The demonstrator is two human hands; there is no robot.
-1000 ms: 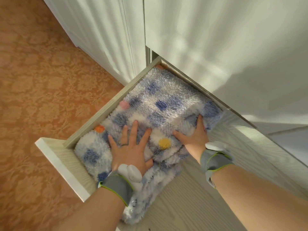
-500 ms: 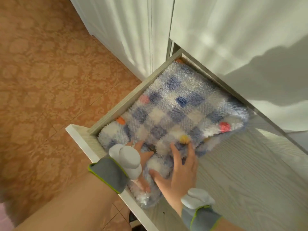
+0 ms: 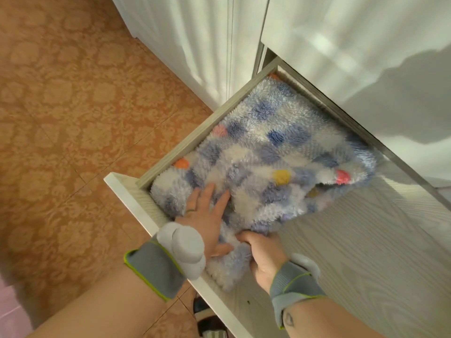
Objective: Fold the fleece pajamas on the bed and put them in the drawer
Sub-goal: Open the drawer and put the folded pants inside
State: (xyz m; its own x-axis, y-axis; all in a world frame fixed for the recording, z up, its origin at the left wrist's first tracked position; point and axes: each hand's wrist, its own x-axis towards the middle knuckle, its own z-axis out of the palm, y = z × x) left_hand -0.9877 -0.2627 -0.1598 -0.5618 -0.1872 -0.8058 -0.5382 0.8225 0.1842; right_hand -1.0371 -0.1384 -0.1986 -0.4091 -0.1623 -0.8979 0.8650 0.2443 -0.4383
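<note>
An orange tiled floor (image 3: 73, 118) with a faded floral pattern is filling the left half of the view, and white wardrobe doors (image 3: 341, 45) are rising along the top and right, catching sunlight and a soft shadow. A pale wood-grain drawer (image 3: 366, 252) is standing pulled out from under those doors, its white front edge running diagonally toward the bottom of the frame. The fleece pajamas (image 3: 268, 154), a shaggy blue-and-white check, are lying folded inside the drawer, sitting against its left wall and far end, while the right part of the bottom is showing bare board. One fluffy corner is bunching up at the near front edge of the drawer. The left hand (image 3: 207, 215) is pressing flat on the near part of the pajamas, fingers straight and slightly spread. The right hand (image 3: 266, 254) is gripping the bunched corner just beside it, fingers curled down into the fleece so that their tips are hidden. Grey wristbands (image 3: 156, 269) with lime trim are wrapping both wrists, each carrying a rounded white device (image 3: 183, 247). Small coloured pompoms (image 3: 281, 176) in yellow, pink, orange and coral are dotting the fabric. A thin dark ring (image 3: 191, 210) is showing on one left finger.
</note>
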